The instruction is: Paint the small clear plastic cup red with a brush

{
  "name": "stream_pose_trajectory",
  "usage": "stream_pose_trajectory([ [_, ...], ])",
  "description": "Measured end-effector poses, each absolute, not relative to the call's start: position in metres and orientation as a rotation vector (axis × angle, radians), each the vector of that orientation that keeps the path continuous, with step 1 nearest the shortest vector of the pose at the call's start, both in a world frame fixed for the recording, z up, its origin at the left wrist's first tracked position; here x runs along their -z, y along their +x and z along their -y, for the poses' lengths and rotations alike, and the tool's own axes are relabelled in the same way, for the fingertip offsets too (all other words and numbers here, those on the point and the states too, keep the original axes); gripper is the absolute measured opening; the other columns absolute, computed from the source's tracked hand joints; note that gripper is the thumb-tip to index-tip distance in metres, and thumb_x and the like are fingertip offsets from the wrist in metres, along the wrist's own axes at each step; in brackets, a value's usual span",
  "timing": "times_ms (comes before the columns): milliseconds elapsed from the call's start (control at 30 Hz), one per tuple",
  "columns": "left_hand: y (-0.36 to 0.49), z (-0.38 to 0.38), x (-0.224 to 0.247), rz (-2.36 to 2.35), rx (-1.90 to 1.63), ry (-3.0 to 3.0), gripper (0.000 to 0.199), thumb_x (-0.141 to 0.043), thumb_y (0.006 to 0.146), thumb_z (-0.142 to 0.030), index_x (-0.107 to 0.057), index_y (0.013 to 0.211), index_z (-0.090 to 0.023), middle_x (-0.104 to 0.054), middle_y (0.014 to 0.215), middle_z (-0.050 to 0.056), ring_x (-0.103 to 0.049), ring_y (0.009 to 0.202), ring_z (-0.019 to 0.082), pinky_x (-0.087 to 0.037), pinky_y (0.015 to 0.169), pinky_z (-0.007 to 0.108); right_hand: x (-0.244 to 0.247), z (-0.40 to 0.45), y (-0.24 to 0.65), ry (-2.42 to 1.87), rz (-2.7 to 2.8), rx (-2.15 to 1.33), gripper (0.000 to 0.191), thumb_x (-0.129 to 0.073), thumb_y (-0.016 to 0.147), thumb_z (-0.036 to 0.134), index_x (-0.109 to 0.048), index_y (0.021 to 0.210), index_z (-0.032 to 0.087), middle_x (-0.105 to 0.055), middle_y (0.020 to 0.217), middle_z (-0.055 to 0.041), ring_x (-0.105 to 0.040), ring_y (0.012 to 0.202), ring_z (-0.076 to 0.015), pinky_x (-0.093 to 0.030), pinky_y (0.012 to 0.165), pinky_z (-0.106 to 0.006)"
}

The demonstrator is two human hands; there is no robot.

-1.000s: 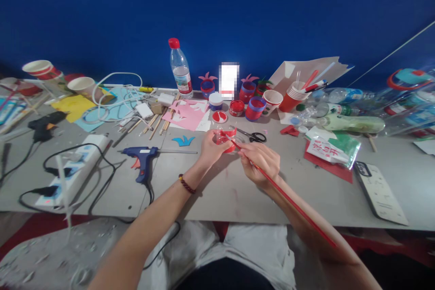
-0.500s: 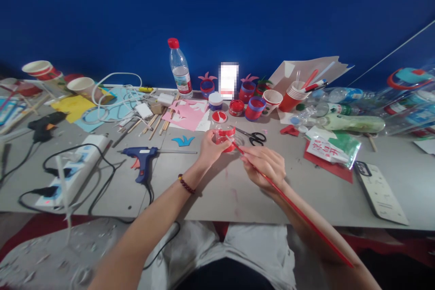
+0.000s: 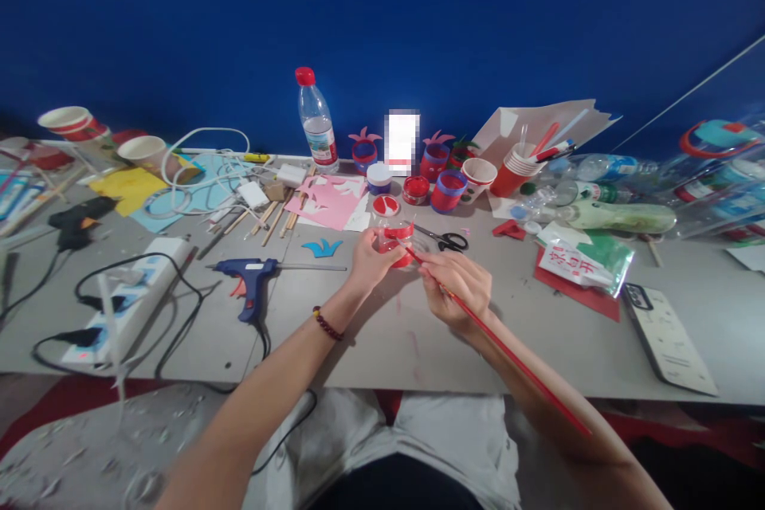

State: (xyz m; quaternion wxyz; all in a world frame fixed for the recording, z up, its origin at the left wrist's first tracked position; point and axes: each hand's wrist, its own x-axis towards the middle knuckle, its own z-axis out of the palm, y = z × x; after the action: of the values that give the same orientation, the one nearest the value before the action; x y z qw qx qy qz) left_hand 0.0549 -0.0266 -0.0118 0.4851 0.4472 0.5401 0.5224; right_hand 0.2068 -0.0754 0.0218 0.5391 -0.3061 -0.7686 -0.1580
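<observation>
While my left hand point(image 3: 374, 261) is gripping the left side of a clear plastic cup point(image 3: 402, 231) with red bands, my right hand point(image 3: 459, 287) is pinching a slender red paintbrush point(image 3: 514, 355). The plastic cup is sitting ahead and to the left of my right fingers, looking roughly upright, and my left hand is lying nearer, already touching its wall. The paintbrush's long axis is slanting from its tip at the plastic cup, through my right grip and back along that forearm toward me; whether the bristles are touching, I cannot tell. Beyond my left fingertips a red-smeared lid point(image 3: 387, 206) is lying, an open jar of red paint point(image 3: 415, 190) is standing farther off, and black-handled scissors point(image 3: 451, 241) are resting just beyond my right hand.
</observation>
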Motion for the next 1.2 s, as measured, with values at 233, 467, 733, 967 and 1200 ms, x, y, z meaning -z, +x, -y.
stream_pose_trajectory([
  [233,0.053,0.027,0.013,-1.230,-1.274,1.039,0.037,-0.088,0.060,-0.030,-0.062,0.082,-0.018,-0.070,0.082,0.003,-0.065,0.074,0.016,-0.053,0.068,0.029,-0.020,0.073,0.215,-0.757,1.769,0.363,0.017,-0.062,0.087,0.009,-0.061,0.091,0.025,-0.078,0.083,-0.0034,-0.073,0.070,-0.0185,-0.059,0.062,-0.030],
  [467,0.052,0.026,0.011,-1.170,-1.251,0.972,0.045,-0.089,0.060,-0.037,-0.064,0.091,-0.016,-0.074,0.090,0.006,-0.069,0.080,0.018,-0.055,0.075,0.033,-0.023,0.068,0.222,-0.791,1.693,0.367,0.017,-0.062,0.087,0.007,-0.063,0.088,0.024,-0.077,0.078,-0.0029,-0.073,0.067,-0.0188,-0.059,0.060,-0.030],
  [733,0.049,0.024,0.014,-1.167,-1.198,1.034,0.042,-0.087,0.058,-0.034,-0.064,0.088,-0.017,-0.074,0.091,0.007,-0.070,0.083,0.020,-0.055,0.075,0.033,-0.017,0.071,0.217,-0.753,1.646,0.084,0.013,-0.064,0.091,0.014,-0.067,0.097,0.025,-0.080,0.088,-0.0031,-0.078,0.077,-0.0197,-0.063,0.064,-0.032],
  [967,0.047,0.023,0.016,-1.122,-1.177,1.024,0.046,-0.088,0.060,-0.039,-0.065,0.092,-0.016,-0.075,0.096,0.009,-0.071,0.086,0.022,-0.056,0.077,0.035,-0.023,0.074,0.214,-0.854,1.635,0.059,0.012,-0.063,0.092,0.014,-0.067,0.095,0.025,-0.080,0.088,-0.0028,-0.077,0.077,-0.0191,-0.062,0.066,-0.032],
  [1200,0.046,0.024,0.015,-1.054,-1.187,0.966,0.054,-0.090,0.060,-0.042,-0.067,0.101,-0.015,-0.075,0.109,0.014,-0.071,0.099,0.027,-0.056,0.084,0.039,-0.024,0.071,0.222,-0.998,1.509,0.034,0.012,-0.062,0.092,0.015,-0.069,0.091,0.024,-0.075,0.079,-0.0002,-0.068,0.062,-0.0146,-0.055,0.061,-0.028],
])
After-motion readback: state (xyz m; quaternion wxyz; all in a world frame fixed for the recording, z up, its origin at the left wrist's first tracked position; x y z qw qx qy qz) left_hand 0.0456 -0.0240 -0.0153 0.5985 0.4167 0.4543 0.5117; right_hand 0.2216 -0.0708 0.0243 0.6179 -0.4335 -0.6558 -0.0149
